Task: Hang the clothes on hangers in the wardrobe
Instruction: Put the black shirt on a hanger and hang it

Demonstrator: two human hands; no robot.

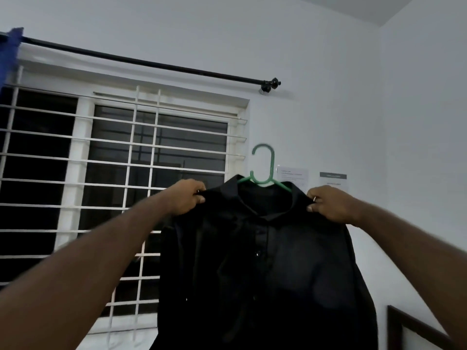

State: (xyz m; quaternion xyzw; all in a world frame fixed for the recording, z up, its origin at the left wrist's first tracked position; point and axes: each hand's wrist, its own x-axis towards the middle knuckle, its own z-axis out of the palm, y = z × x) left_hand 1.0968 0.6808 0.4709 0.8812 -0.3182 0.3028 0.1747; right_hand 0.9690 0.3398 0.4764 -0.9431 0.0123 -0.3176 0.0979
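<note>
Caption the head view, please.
Left hand and right hand grip the shoulders of a black button-up shirt on a green plastic hanger.

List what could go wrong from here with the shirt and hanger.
1. The left hand and right hand pinch only the shirt's shoulders, not the hanger; it could tilt or slip out at the collar.
2. The hanger's arms show above the fabric, so the shirt may sit unevenly and slide off.
3. The hook is on nothing; hooking it needs a regrip, when the shirt could drop.
</note>
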